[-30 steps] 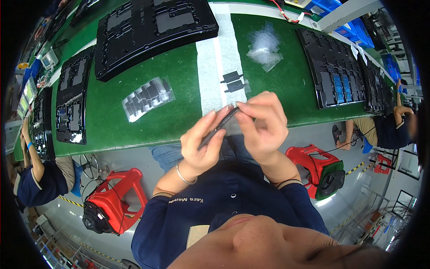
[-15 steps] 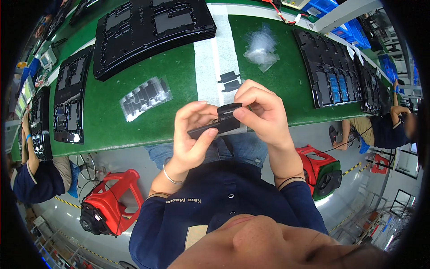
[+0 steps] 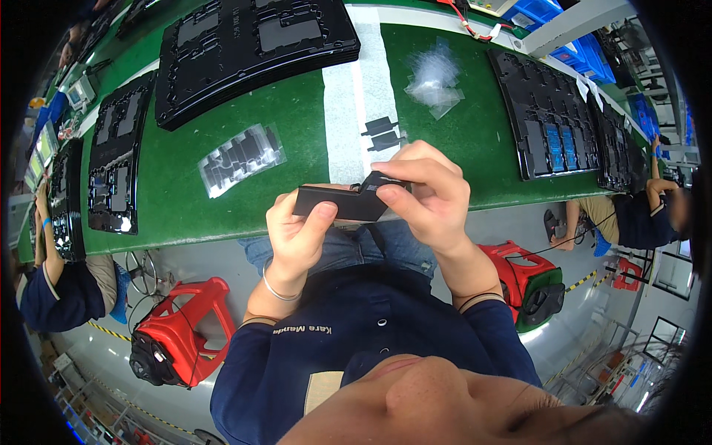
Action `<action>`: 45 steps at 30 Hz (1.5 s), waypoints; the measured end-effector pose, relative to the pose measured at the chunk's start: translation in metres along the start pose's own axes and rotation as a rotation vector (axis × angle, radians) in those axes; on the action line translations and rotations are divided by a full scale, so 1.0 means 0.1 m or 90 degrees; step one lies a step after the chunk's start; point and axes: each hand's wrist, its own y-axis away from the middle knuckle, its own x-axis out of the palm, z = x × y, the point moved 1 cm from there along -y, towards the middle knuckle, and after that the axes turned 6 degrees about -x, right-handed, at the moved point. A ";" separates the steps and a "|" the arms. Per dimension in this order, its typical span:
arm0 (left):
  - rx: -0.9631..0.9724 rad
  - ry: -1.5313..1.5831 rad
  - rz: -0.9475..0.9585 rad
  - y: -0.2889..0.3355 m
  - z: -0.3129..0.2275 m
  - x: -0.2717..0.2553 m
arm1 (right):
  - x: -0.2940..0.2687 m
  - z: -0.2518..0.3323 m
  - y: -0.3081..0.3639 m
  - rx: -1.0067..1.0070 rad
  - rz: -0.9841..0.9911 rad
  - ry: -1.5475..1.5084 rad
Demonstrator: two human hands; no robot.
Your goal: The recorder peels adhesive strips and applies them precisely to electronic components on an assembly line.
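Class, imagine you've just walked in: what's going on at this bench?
A person holds a flat black piece with both hands, just in front of the green table. The left hand grips one end; the right hand pinches the other. Beyond them, two small black pads lie on a white strip, with stacked black trays further left.

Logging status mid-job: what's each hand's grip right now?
Left hand: closed, holding the flat black piece.
Right hand: closed, pinching black material at that piece's right end.
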 end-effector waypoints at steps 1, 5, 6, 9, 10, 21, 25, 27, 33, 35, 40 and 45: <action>0.001 0.000 -0.001 0.00 -0.01 0.00 | 0.01 -0.01 0.01 -0.050 -0.016 0.036; -0.015 -0.002 0.010 -0.02 -0.01 -0.03 | -0.01 0.00 0.00 -0.116 -0.004 0.119; -0.012 -0.011 0.004 -0.03 -0.01 -0.04 | -0.03 0.01 -0.02 -0.115 -0.005 0.119; -0.086 0.076 0.031 -0.03 -0.02 -0.04 | -0.07 -0.01 -0.08 -0.027 0.086 0.068; -0.086 0.076 0.033 -0.03 -0.01 -0.04 | -0.07 -0.02 -0.08 -0.028 0.082 0.051; -0.049 0.144 -0.039 -0.02 0.05 0.04 | 0.04 -0.19 -0.01 -0.122 -0.140 -0.181; -0.042 0.001 -0.021 0.02 0.02 -0.04 | -0.22 -0.04 -0.21 0.232 0.042 -0.273; -0.008 -0.124 0.029 0.01 -0.02 -0.04 | -0.23 -0.06 -0.26 0.354 0.170 -0.263; -0.057 -0.032 -0.002 0.01 -0.06 -0.03 | -0.12 -0.05 -0.22 0.234 0.137 -0.138; -0.082 0.011 -0.011 0.00 -0.04 -0.02 | -0.09 -0.01 -0.17 0.138 0.129 0.000; -0.053 0.004 -0.067 -0.01 -0.03 0.07 | -0.09 0.02 -0.19 0.056 0.035 0.054; -0.031 0.010 -0.071 -0.04 -0.05 0.07 | -0.22 0.03 -0.26 0.249 0.087 -0.117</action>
